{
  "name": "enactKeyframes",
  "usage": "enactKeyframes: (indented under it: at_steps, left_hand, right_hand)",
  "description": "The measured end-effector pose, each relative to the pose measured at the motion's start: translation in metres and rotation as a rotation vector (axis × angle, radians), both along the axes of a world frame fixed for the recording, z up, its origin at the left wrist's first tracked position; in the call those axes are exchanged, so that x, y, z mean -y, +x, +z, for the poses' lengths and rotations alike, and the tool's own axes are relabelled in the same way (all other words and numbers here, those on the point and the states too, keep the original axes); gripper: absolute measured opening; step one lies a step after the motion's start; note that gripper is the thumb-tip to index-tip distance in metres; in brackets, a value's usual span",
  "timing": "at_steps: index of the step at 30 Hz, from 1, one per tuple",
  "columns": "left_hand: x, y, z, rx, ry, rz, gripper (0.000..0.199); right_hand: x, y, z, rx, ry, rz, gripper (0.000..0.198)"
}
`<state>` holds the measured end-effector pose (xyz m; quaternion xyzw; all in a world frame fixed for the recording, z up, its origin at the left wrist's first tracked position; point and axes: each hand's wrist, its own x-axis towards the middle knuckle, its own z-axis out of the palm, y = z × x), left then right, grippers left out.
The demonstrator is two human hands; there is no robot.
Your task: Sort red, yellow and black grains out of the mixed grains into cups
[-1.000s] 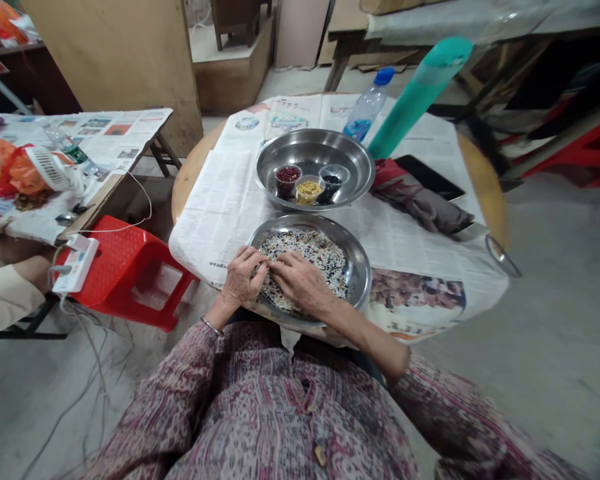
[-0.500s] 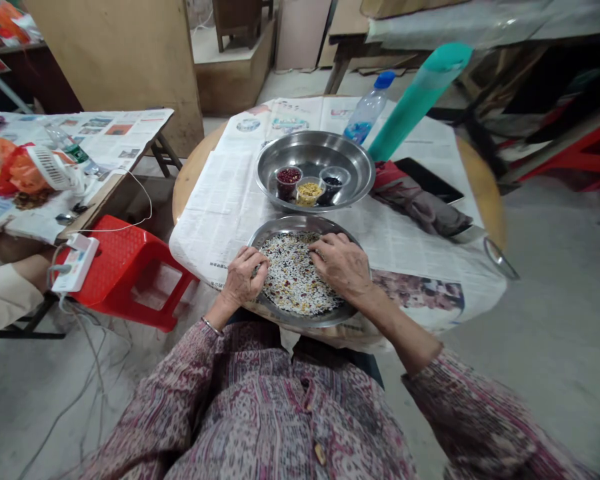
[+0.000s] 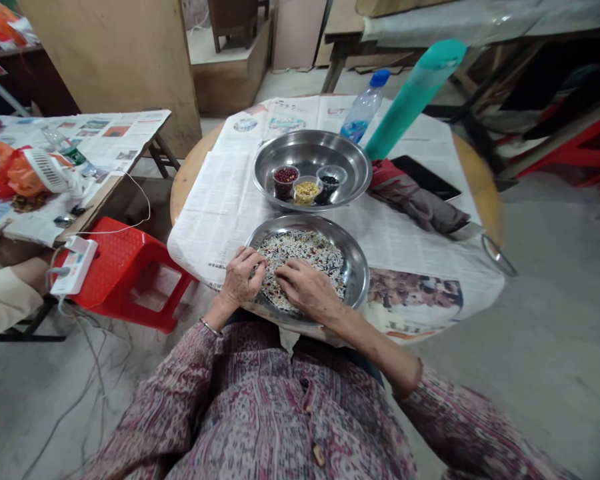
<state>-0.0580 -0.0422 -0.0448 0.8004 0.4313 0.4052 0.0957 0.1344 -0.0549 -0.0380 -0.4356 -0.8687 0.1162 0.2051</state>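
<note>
A steel basin [image 3: 359, 273] near my body holds mixed white, black, yellow and red grains [image 3: 305, 244]. My left hand [image 3: 242, 277] is curled at its left rim, thumb close to the bent fingers; whatever lies inside is hidden. Over the grains, left of the middle, my right hand [image 3: 307, 288] reaches down with fingers bent together at the surface. Anything between its fingertips is too small to name. Behind stands a larger steel basin [image 3: 347, 160] with three clear cups: dark red beans [image 3: 285, 175], yellow grains [image 3: 307, 192] and black beans [image 3: 330, 180].
Newspaper [image 3: 220, 193] covers the round table. Behind the basins stand a blue-capped bottle [image 3: 363, 110] and a green tube [image 3: 415, 100]. A grey-red cloth [image 3: 415, 197] lies to the right. At left are a red stool [image 3: 125, 267] with a power strip [image 3: 75, 265] and another person's leg [image 3: 10, 293].
My right hand has moved left across the grains, from the basin's right side to left of its middle. My left hand keeps its place at the rim.
</note>
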Motion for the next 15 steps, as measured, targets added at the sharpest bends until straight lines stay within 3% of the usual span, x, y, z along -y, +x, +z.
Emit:
enactKeyframes:
  at_steps: [7, 15]
  left_hand:
    - [0.0, 0.0, -0.002, -0.003, -0.014, 0.009, 0.02]
    - [0.0, 0.0, -0.001, 0.02, -0.013, 0.004, 0.02]
  right_hand:
    - [-0.008, -0.005, -0.001, 0.005, -0.007, 0.062, 0.021]
    - [-0.037, 0.005, -0.004, -0.034, 0.005, -0.133, 0.026]
